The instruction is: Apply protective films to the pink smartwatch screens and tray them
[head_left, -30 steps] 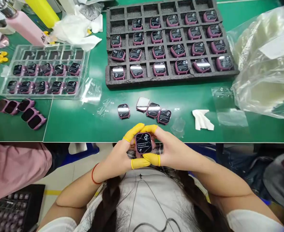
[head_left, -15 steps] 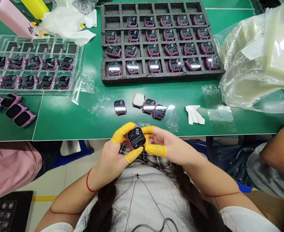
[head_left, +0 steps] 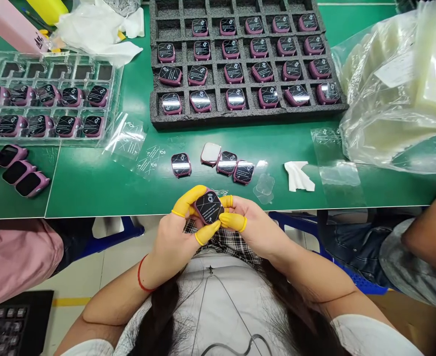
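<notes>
Centrally, one near-square purple watch head with black glass face and white line print (head_left: 209, 207), held up before the near edge of the green desk (head_left: 129, 195), face toward the viewer and turned askew; no clear long axis. Left hand (head_left: 175, 225): nearer of the two hands, wrapped along the watch's left side, yellow-capped thumb at the lower edge and forefinger at the upper left corner, closed on it. Right hand (head_left: 253, 222): to the watch's right, fingers curled in, yellow-capped thumb tip at the lower right corner, seemingly touching; whether it grips, cannot tell. Just beyond the hands, on the desk: one single watch head (head_left: 181, 164); a touching row of three watch heads (head_left: 227, 163); clear film pieces (head_left: 265, 185); to the right, a crumpled white cloth (head_left: 299, 176). Farther off: a black foam tray with square compartments (head_left: 240, 118), many holding watch heads; to its left, a clear plastic tray (head_left: 114, 99) with more; to its right, a clear plastic bag of pale sheets (head_left: 370, 123).
</notes>
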{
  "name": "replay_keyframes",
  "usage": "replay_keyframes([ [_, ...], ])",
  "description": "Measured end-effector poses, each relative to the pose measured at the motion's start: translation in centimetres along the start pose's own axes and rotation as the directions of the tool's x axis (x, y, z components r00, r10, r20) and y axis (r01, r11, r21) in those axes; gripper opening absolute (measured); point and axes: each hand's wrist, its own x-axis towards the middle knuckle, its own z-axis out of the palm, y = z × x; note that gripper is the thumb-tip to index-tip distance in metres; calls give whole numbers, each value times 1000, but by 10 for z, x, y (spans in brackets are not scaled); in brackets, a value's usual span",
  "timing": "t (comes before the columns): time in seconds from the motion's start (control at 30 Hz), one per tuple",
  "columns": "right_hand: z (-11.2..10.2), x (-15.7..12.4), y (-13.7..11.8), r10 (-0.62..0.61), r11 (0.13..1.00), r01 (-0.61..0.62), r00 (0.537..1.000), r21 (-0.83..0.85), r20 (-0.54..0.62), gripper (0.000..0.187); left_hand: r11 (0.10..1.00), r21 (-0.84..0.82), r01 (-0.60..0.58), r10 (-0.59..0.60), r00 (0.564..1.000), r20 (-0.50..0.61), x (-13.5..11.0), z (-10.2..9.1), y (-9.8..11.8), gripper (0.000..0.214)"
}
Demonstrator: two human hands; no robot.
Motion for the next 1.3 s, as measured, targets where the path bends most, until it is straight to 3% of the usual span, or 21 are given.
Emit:
replay_keyframes([
  [0.23,-1,2,-1,15,1000,-15,1000,14,10,32,993,-79,85,-83,996,31,2,1,-4,54],
  [0.37,-6,-3,-2,2,996,3,999,-85,51,33,989,-105,106,-97,991,90,3,1,-1,54],
  [0.47,-12,-12,-5,4,952,23,996,-306,87,37,995,-97,26,0,967,254,4,-1,2,54],
  [0.53,-19,-19,-7,-32,884,46,999,-466,38,36,996,-51,-74,88,913,399,10,-7,2,59],
  [0.6,-31,-26,-10,-147,805,68,985,-589,-86,36,984,33,-173,148,913,381,21,-19,-4,65],
  [0.63,-39,-28,-13,-242,762,76,955,-643,-173,37,970,121,-212,168,939,300,28,-26,-9,68],
  [0.7,-60,-31,-18,-444,667,49,827,-744,-344,41,896,372,-242,215,970,113,46,-41,-23,73],
  [0.77,-82,-31,-25,-543,581,-67,711,-811,-447,50,772,595,-223,230,971,65,63,-53,-41,75],
  [0.8,-92,-30,-28,-546,535,-143,693,-833,-470,53,720,658,-219,210,973,95,70,-57,-49,74],
  [0.9,-105,-28,-36,-622,280,-275,678,-920,-392,52,667,715,-209,123,977,172,82,-60,-61,57],
  [0.97,-95,-27,-37,-727,138,-230,637,-963,-256,46,669,713,-208,126,978,167,81,-58,-57,46],
  [1.0,-86,-26,-36,-758,126,-170,620,-977,-205,42,676,705,-214,150,977,154,78,-56,-52,44],
  [1.03,-74,-25,-34,-763,164,-86,621,-983,-181,37,691,686,-226,176,974,144,74,-54,-44,43],
  [1.07,-61,-23,-32,-736,249,15,653,-968,-179,34,715,654,-246,197,969,149,69,-53,-36,44],
  [1.17,-24,-11,-23,-500,601,242,857,-762,-122,42,816,487,-313,198,941,273,52,-47,-11,47],
  [1.23,-8,-1,-19,-284,794,218,958,-568,-30,50,870,381,-314,173,916,361,42,-43,0,49],
  [1.3,1,6,-17,-125,905,141,990,-402,65,48,903,323,-284,146,909,390,35,-39,7,51],
])
